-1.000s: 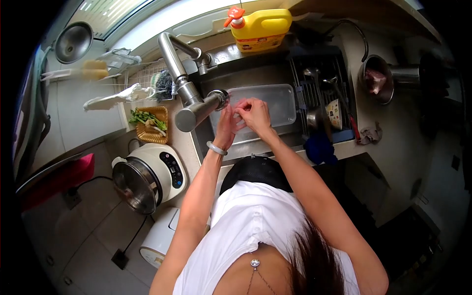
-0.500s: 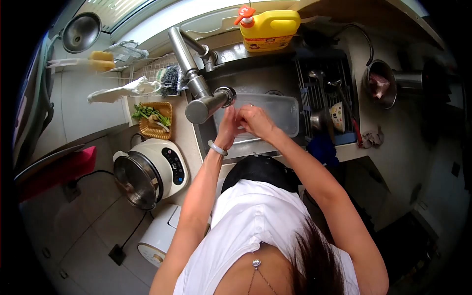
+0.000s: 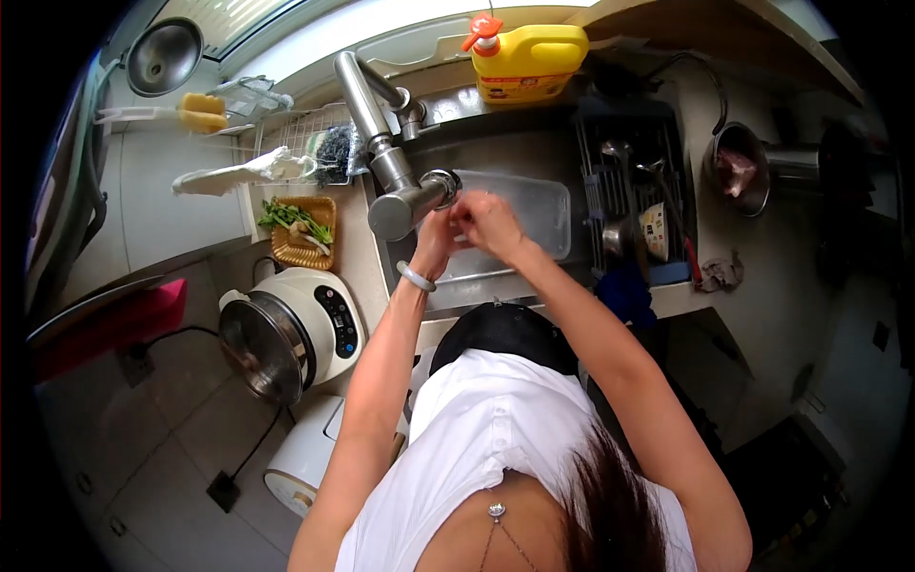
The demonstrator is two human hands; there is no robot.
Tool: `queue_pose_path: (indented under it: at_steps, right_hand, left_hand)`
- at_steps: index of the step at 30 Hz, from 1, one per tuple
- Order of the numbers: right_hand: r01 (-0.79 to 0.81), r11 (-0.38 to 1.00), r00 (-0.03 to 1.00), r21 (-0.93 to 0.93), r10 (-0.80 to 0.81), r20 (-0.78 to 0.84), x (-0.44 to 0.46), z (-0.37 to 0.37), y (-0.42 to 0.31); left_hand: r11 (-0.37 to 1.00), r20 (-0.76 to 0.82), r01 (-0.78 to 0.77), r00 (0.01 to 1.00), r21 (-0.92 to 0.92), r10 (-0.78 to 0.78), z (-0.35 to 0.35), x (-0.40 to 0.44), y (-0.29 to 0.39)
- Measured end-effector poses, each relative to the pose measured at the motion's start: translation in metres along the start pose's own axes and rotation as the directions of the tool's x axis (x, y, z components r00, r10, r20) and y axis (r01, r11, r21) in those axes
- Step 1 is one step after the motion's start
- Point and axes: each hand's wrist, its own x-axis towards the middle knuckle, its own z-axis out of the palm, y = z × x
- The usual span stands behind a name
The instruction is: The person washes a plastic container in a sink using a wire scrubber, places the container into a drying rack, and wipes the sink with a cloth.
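My left hand [image 3: 438, 238] and my right hand [image 3: 488, 222] are together just below and beside the metal faucet [image 3: 398, 212], over the sink [image 3: 467, 291]. The right fingers curl down against the left fingers. Both hands look closed, and whatever is between them, if anything, is hidden. Under and beyond them a clear plastic tub [image 3: 545, 219] sits in the basin. A pale bangle [image 3: 416, 276] circles my left wrist.
A drying rack [image 3: 593, 191] with ladles stands at the right, past it a pan with meat [image 3: 735, 172]. A yellow pump bottle [image 3: 530, 62] stands behind the sink. At left are a basket of greens [image 3: 303, 232] and a white cooker [image 3: 324, 319].
Both hands have shifted slightly up and left, closer to the faucet head, and remain together. The tub has moved slightly left in the basin.
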Motion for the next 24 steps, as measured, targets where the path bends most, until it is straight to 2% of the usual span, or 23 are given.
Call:
queue_pose_path:
  at_steps: [1,2,3,4,5,6,8,9,10,12,13,14,15,16,18,20,22,24]
  right_hand:
    - [0.05,0.997,0.998,-0.059,-0.047,0.046,-0.002,0.006,0.003]
    - [0.049,0.997,0.998,-0.057,-0.047,0.046,-0.003,0.01,0.007]
    - [-0.019,0.999,0.999,-0.045,0.017,-0.049,-0.003,0.012,0.01]
    - [-0.091,0.996,0.986,-0.028,0.086,-0.146,-0.003,0.011,0.011]
    - [-0.295,0.939,0.93,0.179,0.325,-0.171,0.0,0.009,0.012]
    - [-0.296,0.938,0.93,0.179,0.326,-0.172,-0.001,0.01,0.01]
    - [-0.323,0.946,0.837,0.012,0.291,-0.464,-0.002,0.016,0.002]
    - [-0.289,0.957,0.835,0.029,0.267,-0.481,-0.004,0.022,-0.002]
    - [-0.206,0.978,0.854,-0.015,0.172,-0.491,-0.007,0.029,-0.01]
    - [-0.099,0.954,0.918,0.285,0.198,-0.343,-0.015,0.029,-0.017]
    - [-0.097,0.954,0.918,0.285,0.197,-0.344,-0.016,0.03,-0.012]
    - [-0.101,0.977,0.943,0.186,0.154,-0.296,-0.019,0.028,-0.006]
    - [-0.098,0.991,0.963,0.087,0.117,-0.243,-0.022,0.028,0.002]
    - [-0.096,0.992,0.962,0.086,0.114,-0.248,-0.023,0.028,0.01]
    - [-0.434,0.898,0.85,0.067,0.433,-0.301,-0.026,0.027,0.03]
    - [-0.494,0.868,0.814,0.061,0.486,-0.318,-0.029,0.022,0.067]
    - [-0.488,0.873,0.825,0.022,0.469,-0.314,-0.029,0.019,0.081]
    - [-0.526,0.849,0.793,-0.056,0.465,-0.392,-0.027,0.025,0.082]
  left_hand:
    - [1.0,0.081,-0.004,0.997,0.017,0.003,-0.006,0.003,-0.002]
    - [1.0,0.08,-0.003,0.997,0.018,0.001,-0.01,0.003,-0.008]
    - [0.999,0.045,-0.02,0.999,-0.05,0.022,-0.003,-0.001,-0.009]
    - [0.993,0.012,-0.036,0.999,-0.115,0.038,0.006,-0.007,-0.009]
    - [0.993,0.048,-0.039,0.998,-0.112,0.045,0.014,-0.011,-0.007]
    - [0.993,0.048,-0.039,0.998,-0.111,0.045,0.021,-0.012,-0.01]
    - [0.985,-0.019,-0.119,0.993,-0.124,0.117,0.032,-0.008,-0.011]
    - [0.98,-0.088,-0.181,0.981,-0.077,0.175,0.029,0.001,-0.023]
    - [0.98,-0.084,-0.181,0.981,-0.077,0.175,0.023,0.01,-0.032]
    - [0.939,-0.027,-0.325,0.946,-0.114,0.324,0.012,0.02,-0.043]
    - [0.924,-0.013,-0.374,0.927,-0.084,0.374,0.025,0.009,-0.031]
    - [0.923,-0.013,-0.375,0.927,-0.083,0.375,0.03,0.002,-0.026]
    - [0.946,-0.085,-0.316,0.947,-0.074,0.31,0.032,-0.002,-0.024]
    - [0.964,-0.153,-0.256,0.958,-0.068,0.244,0.034,-0.005,-0.021]
    - [0.964,-0.157,-0.261,0.955,-0.046,0.251,0.039,-0.011,-0.019]
    - [0.964,-0.167,-0.266,0.952,-0.023,0.258,0.039,-0.017,-0.017]
    - [0.963,-0.152,-0.26,0.957,-0.07,0.247,0.038,-0.02,-0.016]
    - [0.959,-0.153,-0.269,0.955,-0.088,0.254,0.04,-0.019,-0.019]
